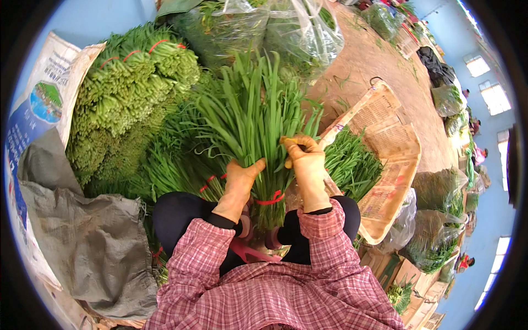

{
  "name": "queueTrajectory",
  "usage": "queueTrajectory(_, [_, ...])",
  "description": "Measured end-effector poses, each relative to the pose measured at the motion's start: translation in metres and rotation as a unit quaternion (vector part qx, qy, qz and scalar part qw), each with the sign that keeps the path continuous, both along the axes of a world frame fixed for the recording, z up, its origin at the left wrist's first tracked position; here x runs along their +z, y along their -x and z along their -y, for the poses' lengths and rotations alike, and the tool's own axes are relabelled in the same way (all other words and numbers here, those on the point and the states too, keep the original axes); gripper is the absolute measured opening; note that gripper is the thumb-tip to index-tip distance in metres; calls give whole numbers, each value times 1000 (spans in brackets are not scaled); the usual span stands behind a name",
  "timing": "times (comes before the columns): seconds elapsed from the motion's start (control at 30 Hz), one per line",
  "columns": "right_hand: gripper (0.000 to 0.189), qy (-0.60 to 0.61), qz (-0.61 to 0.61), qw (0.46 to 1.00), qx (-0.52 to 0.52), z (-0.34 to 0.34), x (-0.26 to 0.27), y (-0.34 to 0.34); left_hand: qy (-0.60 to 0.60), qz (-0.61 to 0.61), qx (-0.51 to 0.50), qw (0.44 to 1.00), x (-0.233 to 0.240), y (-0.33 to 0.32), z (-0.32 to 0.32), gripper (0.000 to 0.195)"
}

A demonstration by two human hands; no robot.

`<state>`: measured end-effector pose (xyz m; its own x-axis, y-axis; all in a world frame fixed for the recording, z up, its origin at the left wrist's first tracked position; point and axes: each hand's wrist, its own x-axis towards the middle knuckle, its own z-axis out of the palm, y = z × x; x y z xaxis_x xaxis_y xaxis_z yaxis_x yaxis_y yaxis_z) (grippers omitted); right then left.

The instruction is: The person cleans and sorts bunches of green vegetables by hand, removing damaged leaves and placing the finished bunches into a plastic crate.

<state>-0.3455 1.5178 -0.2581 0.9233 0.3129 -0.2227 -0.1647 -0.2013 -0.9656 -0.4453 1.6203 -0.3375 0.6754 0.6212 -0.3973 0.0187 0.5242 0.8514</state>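
A bundle of long flat green leaves (258, 119) stands upright between my knees, with a red tie (270, 199) around its lower stems. My left hand (239, 181), in a pale orange rubber glove, holds the bundle's left side above the tie, thumb across the stems. My right hand (306, 159), gloved alike, is at the bundle's right edge with its fingers bent and thumb and fingertips close together; whether a leaf is pinched there cannot be told. More loose and tied greens (177, 161) lie to the left, and others (350, 161) lie beyond my right hand.
Red-tied bundles are stacked in a large heap (128, 95) at the left, beside a printed sack (53, 90) and a grey cloth (88, 247). Clear plastic bags of greens (305, 37) stand ahead. A worn basket-like container (387, 152) is at right. Farther off are more bags and several people.
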Motion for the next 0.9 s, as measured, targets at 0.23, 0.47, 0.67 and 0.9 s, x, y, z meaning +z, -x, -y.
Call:
queueTrajectory(0.23, [8, -88, -51, 993, -59, 26, 0, -16, 12, -35, -13, 999, 17, -1, 3, 49])
queueTrajectory(0.47, [42, 70, 458, 870, 170, 10, 51, 30, -140, -58, -70, 986, 6, 1, 18, 42])
queueTrajectory(0.67, [34, 323, 480, 766, 280, -47, 18, 25, -522, -50, -117, 843, -61, -17, 26, 30])
queueTrajectory(0.9, [22, -138, -69, 985, 79, -21, 34, 15, -285, -148, -134, 938, 9, -9, 16, 42])
